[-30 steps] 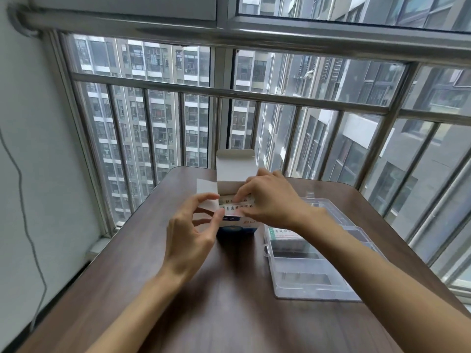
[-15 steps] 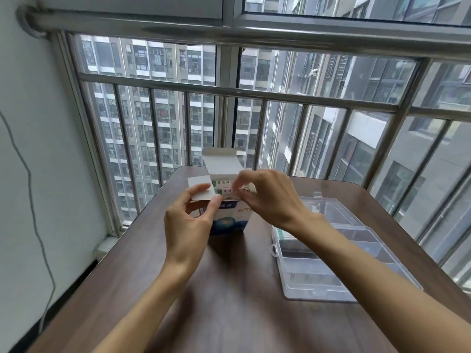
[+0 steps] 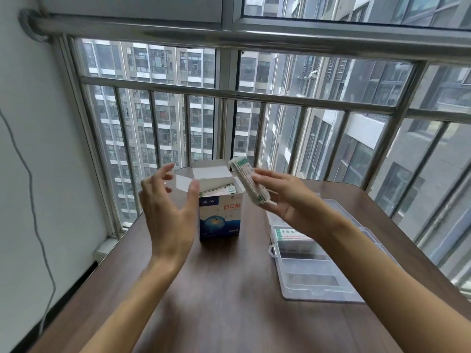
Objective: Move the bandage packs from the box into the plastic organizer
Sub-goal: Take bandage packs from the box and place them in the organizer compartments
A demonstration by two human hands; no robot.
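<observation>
A white and blue bandage box (image 3: pixel 219 215) stands upright on the brown table (image 3: pixel 229 301), its top flaps open and more bandage packs (image 3: pixel 221 191) showing inside. My right hand (image 3: pixel 288 200) holds a stack of bandage packs (image 3: pixel 248 183) in the air just right of the box top, fingers curled under it. My left hand (image 3: pixel 165 212) hovers beside the box's left side, fingers relaxed, thumb near the box edge, holding nothing. The clear plastic organizer (image 3: pixel 313 276) lies open to the right, with one bandage pack (image 3: pixel 290 234) in a far compartment.
A metal window railing (image 3: pixel 254 98) runs along the table's far edge, close behind the box. A white wall with a hanging grey cable (image 3: pixel 33 200) stands on the left.
My right hand has pulled a stack of packs up out of the box and moved it right. My left hand has let go of the box flap and opened.
</observation>
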